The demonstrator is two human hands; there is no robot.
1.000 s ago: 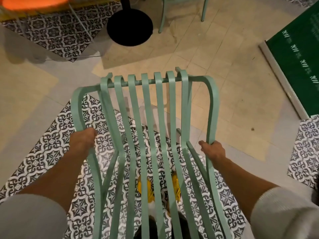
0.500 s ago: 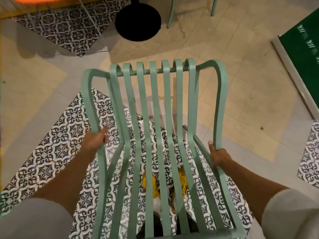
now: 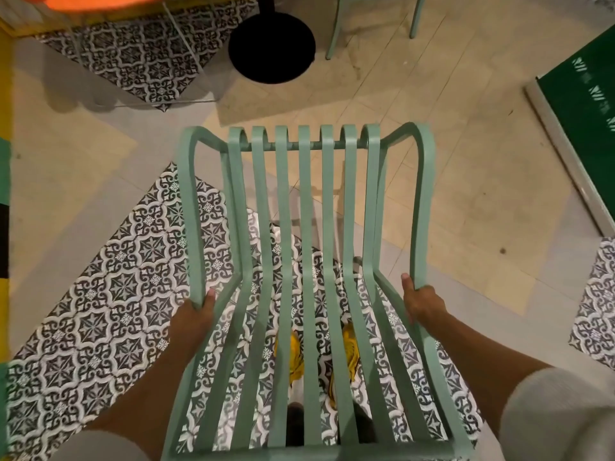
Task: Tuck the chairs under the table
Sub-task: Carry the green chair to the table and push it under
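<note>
Over the patterned black-and-white floor tiles (image 3: 109, 294), the left hand (image 3: 191, 319) clenches the left armrest of the pale green slatted metal chair (image 3: 306, 261), a rigid, probably weighty frame best held at both rails; the right hand (image 3: 421, 302) clasps the right rail, facing the bench's round black pedestal base (image 3: 271, 49).

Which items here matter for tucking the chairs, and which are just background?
In play:
- pale green slatted metal chair
- left hand gripping its left side rail
- right hand gripping its right side rail
- round black table base
- second green chair's legs, far side

Background:
- green panel with white edge
- patterned floor tiles
- yellow shoes
</note>
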